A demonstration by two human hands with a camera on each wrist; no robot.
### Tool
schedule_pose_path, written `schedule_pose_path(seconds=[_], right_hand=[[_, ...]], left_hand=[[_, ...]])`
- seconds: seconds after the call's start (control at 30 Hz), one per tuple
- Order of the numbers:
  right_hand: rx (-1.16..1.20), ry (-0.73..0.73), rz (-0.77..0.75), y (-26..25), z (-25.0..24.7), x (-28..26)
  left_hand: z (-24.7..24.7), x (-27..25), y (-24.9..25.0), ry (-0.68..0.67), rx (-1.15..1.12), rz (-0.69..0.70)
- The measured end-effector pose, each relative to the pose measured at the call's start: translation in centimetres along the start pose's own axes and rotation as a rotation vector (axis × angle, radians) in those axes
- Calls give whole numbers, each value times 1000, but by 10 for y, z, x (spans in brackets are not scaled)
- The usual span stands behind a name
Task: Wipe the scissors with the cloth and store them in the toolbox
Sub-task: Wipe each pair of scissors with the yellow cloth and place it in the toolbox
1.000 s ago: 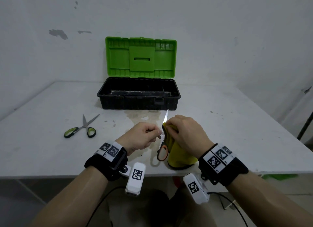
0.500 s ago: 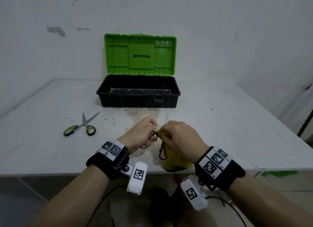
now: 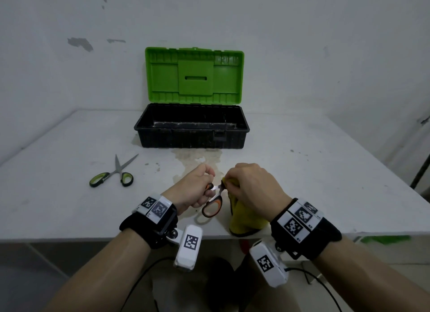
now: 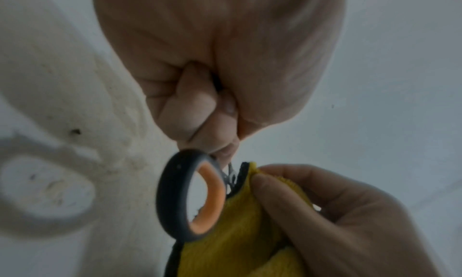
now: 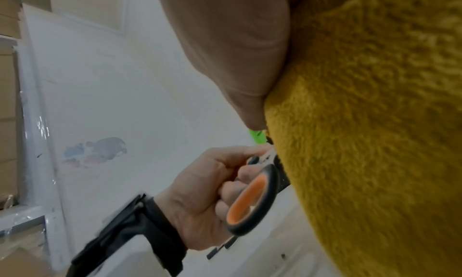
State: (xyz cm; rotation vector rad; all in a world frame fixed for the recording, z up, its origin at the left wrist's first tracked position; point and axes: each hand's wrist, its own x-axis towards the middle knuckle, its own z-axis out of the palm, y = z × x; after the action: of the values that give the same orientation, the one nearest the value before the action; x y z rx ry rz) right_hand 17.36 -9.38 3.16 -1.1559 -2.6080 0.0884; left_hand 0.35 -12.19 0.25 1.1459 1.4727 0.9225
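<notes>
Now the left hand (image 3: pixel 194 187) grips the orange-handled scissors (image 3: pixel 213 205) above the surface (image 3: pixel 325 183), while the right hand (image 3: pixel 253 188) pinches the yellow cloth (image 3: pixel 246 221) around the blades; the wipe should run toward the tips, fingers off the edge.

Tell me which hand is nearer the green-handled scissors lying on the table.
Left. The left hand, gripping the orange-handled scissors, sits just right of the green-handled scissors. The right hand, holding the yellow cloth, is farther right, beyond the left.
</notes>
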Motion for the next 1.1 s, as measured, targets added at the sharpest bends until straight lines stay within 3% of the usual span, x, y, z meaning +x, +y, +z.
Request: schedule_pose_path(seconds=[0.1,0.17,0.37,0.53,0.77,1.0,1.1], right_hand=[[31,0,-101,-8,1,-4],[39,-42,-92,-11,6,-7],[46,90,188,31,-1,0],[128,231,341,75,-16,15],[174,194,522,126,-14,52],[205,-54,438,133,6,57],[67,3,358,111,-2,46]], left_hand=[[4,2,1,-28,-5,17],[3,3,1,-25,-7,24],[-9,7,-5,57,-77,27],[-15,15,10,58,-127,115],[-6,39,33,142,-153,217],[21,55,35,133,-239,241],[27,57,37,137,-283,270]])
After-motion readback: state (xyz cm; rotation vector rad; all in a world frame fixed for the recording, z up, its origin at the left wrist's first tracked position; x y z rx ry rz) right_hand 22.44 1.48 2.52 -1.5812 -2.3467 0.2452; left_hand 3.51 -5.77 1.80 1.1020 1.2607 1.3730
